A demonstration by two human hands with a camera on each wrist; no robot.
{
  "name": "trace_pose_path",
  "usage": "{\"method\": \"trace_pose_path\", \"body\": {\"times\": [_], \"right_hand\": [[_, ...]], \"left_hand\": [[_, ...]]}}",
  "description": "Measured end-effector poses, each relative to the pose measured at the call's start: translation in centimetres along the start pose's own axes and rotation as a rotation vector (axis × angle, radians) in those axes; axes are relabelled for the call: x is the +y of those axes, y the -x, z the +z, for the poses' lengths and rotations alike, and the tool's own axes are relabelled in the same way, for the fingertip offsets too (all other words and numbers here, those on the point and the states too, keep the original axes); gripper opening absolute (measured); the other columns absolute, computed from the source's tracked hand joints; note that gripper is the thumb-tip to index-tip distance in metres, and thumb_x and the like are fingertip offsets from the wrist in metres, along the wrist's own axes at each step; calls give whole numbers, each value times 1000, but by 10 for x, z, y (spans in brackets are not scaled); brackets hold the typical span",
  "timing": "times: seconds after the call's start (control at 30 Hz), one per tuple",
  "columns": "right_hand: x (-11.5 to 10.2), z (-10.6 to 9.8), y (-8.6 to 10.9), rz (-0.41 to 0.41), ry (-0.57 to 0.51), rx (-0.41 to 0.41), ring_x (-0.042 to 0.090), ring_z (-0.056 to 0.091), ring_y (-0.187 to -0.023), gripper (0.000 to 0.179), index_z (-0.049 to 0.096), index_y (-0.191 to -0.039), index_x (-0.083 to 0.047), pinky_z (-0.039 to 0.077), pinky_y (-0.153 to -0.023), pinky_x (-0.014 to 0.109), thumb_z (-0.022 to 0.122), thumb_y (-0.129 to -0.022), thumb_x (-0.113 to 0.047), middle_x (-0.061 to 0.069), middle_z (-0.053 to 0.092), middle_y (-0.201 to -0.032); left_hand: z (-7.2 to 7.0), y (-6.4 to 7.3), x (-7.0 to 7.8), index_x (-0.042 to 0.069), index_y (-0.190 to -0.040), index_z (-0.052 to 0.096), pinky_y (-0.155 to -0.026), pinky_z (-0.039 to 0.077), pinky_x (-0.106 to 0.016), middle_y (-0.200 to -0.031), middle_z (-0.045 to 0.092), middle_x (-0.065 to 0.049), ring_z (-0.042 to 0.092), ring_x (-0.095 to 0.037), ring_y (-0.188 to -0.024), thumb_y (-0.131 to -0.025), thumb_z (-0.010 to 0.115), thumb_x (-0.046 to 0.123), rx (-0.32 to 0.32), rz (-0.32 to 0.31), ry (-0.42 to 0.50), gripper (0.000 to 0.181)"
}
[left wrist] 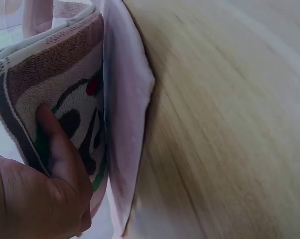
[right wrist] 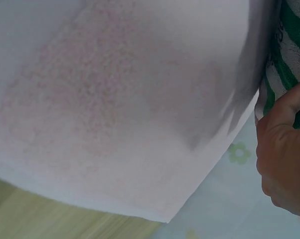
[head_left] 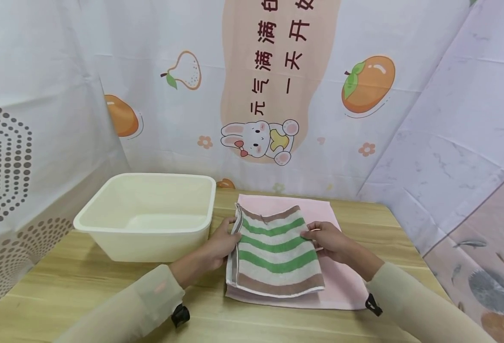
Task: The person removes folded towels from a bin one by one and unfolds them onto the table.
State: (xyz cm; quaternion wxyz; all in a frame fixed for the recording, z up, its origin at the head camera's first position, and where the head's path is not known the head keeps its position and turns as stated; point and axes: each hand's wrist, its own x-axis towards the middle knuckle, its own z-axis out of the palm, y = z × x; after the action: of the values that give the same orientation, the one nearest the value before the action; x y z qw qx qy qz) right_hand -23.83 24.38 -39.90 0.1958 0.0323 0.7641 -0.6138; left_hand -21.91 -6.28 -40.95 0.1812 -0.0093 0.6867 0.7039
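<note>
A folded towel [head_left: 273, 252] with green and white stripes and brown end bands is held up over a pink cloth [head_left: 346, 286]. My left hand [head_left: 221, 243] grips its left edge, with the thumb lying on the face that carries a dark, green and red pattern [left wrist: 75, 119] in the left wrist view. On the opposite side, my right hand [head_left: 326, 240] pinches the right edge, thumb on the striped face. The towel sags a little between the two hands. In the right wrist view its green stripes [right wrist: 294, 30] show beside the right hand [right wrist: 287, 154].
A cream plastic basin [head_left: 149, 245] stands on the wooden table [head_left: 183, 290], just left of the towel and near my left forearm. Printed curtains [head_left: 161, 128] enclose the table at the back and sides. The pink cloth lies flat on the tabletop.
</note>
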Motion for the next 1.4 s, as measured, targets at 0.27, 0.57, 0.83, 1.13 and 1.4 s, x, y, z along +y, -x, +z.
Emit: {"method": "trace_pose_path", "body": {"times": [0.27,0.57,0.83,1.13,1.4], "right_hand": [[-2,3,20,-22,-31,-64,22,73,-83,22,51,-112,0,62,-72,41,60,-103,-17,9,71,-98],[9,7,46,-29,-32,-111,21,72,-78,22,50,-107,-3,60,-63,37,63,-101,-19,8,72,-96],[14,16,65,-31,-33,-191,19,69,-76,21,49,-105,-3,58,-58,30,63,-101,-19,9,69,-93],[24,25,71,5,-33,-271,16,65,-70,20,51,-104,-4,57,-59,29,65,-100,-18,9,69,-89],[25,32,67,36,191,-235,18,66,-63,22,51,-109,-1,57,-52,32,64,-101,-17,13,67,-86]], "left_hand": [[-2,18,1,17,-156,25,-76,61,-44,-122,63,-22,72,-25,-91,-109,38,8,-65,23,5,50],[-16,45,0,21,-155,29,-72,60,-45,-121,54,-23,69,-29,-92,-109,43,10,-49,21,-116,49],[-26,65,-11,16,-156,30,-69,61,-46,-110,56,-22,69,-28,-86,-108,44,4,-50,44,-138,51],[-44,78,-18,14,-154,31,-75,60,-45,-115,54,-23,67,-28,-92,-108,43,3,-139,57,-163,48],[-61,81,-29,0,-152,32,-70,60,-48,-118,56,-22,68,-29,-91,-105,40,0,-170,-55,-209,48]]}}
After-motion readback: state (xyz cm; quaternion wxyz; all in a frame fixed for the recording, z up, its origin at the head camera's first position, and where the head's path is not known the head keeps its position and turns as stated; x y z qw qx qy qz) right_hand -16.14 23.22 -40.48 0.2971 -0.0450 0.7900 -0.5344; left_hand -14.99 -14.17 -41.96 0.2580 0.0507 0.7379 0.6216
